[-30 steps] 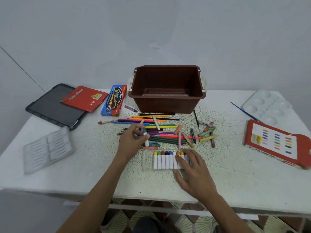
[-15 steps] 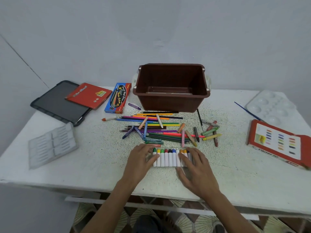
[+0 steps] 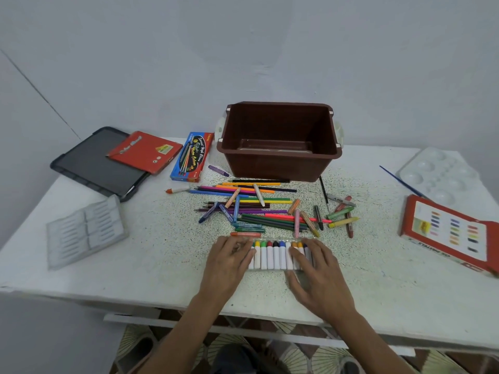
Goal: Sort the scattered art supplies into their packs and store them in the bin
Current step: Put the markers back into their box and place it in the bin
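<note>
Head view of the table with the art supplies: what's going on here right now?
A person rests both hands on a clear tray of markers near the front edge of the table. The left hand covers its left end and the right hand its right end, fingers laid flat. Coloured pencils and crayons lie scattered between the tray and the brown bin behind them. Sorting is not yet finished.

head cam | high, near | faces forward-down | table
</note>
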Demonstrator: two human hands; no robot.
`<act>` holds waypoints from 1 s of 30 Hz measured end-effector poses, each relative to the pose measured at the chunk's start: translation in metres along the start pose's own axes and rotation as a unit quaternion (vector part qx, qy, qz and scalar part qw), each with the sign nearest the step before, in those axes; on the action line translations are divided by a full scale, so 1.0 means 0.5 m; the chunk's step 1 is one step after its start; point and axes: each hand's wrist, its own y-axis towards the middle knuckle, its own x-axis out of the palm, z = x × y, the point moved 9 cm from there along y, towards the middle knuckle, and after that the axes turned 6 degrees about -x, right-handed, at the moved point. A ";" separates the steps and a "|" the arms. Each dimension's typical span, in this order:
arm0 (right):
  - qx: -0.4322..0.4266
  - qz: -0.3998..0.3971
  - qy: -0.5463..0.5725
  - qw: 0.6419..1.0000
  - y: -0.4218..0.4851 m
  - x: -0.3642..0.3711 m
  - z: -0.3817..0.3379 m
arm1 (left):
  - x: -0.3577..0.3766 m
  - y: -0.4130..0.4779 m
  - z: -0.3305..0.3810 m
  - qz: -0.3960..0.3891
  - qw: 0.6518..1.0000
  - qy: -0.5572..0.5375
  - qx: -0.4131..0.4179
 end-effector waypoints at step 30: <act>-0.008 0.005 -0.009 1.000 0.000 0.003 0.000 | -0.016 0.167 -0.447 -0.110 0.907 0.093 -0.395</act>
